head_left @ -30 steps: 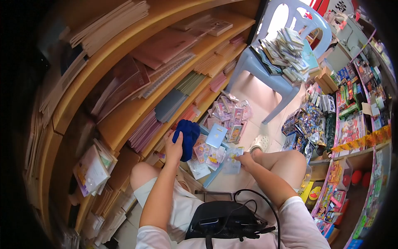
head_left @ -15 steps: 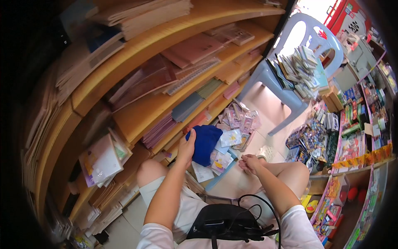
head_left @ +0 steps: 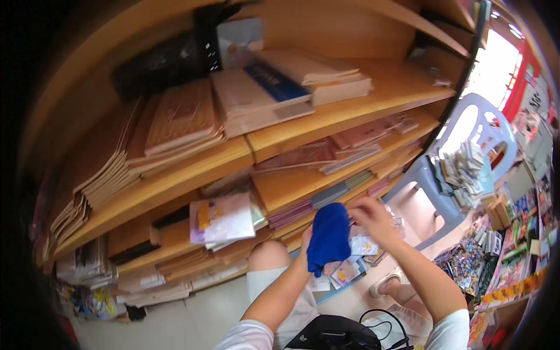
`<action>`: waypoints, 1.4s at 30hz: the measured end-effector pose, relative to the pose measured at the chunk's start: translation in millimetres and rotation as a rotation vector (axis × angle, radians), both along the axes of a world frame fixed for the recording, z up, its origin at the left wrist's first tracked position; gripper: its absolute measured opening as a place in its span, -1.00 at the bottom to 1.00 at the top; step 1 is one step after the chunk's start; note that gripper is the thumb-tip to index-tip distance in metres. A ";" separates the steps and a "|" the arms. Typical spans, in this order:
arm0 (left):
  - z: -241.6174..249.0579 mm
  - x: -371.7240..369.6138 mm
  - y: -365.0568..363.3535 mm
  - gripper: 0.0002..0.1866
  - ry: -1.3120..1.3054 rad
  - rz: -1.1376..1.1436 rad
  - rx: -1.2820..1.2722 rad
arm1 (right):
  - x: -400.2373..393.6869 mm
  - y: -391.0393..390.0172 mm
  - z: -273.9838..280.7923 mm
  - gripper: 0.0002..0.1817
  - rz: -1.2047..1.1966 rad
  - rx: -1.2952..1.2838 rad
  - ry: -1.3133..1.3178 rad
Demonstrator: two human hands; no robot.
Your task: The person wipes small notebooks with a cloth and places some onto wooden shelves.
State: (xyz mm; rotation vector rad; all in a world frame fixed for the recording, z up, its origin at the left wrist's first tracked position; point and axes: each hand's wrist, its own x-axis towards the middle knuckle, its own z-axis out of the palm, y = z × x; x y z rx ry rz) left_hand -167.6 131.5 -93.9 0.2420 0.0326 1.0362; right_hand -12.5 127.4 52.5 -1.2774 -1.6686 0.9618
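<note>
A bunched blue cloth [head_left: 328, 238] hangs in front of my knees. My left hand [head_left: 305, 245] grips it from the left side, with most of its fingers hidden behind the fabric. My right hand [head_left: 376, 221] is raised at the upper right of the cloth, fingertips bent and close to its edge. Motion smears those fingers, so I cannot tell whether they pinch anything. Just below the cloth lie small printed packets [head_left: 348, 271] on a light blue flat item.
Wooden shelves [head_left: 280, 143] with stacked notebooks [head_left: 184, 114] fill the left and centre. White and purple booklets [head_left: 224, 219] jut out from a lower shelf. A blue plastic chair [head_left: 429, 186] bears a pile of small books [head_left: 464, 175]. Shiny packets [head_left: 466, 259] are heaped at right.
My view has swung left and up toward the shelves. My right hand has risen from beside my knee to the cloth's upper edge. The cloth remains in my left hand.
</note>
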 end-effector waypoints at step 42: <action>-36.2 102.5 -84.3 -0.44 1.721 0.474 1.023 | 93.4 -87.1 -184.4 -0.65 -0.403 -0.244 0.534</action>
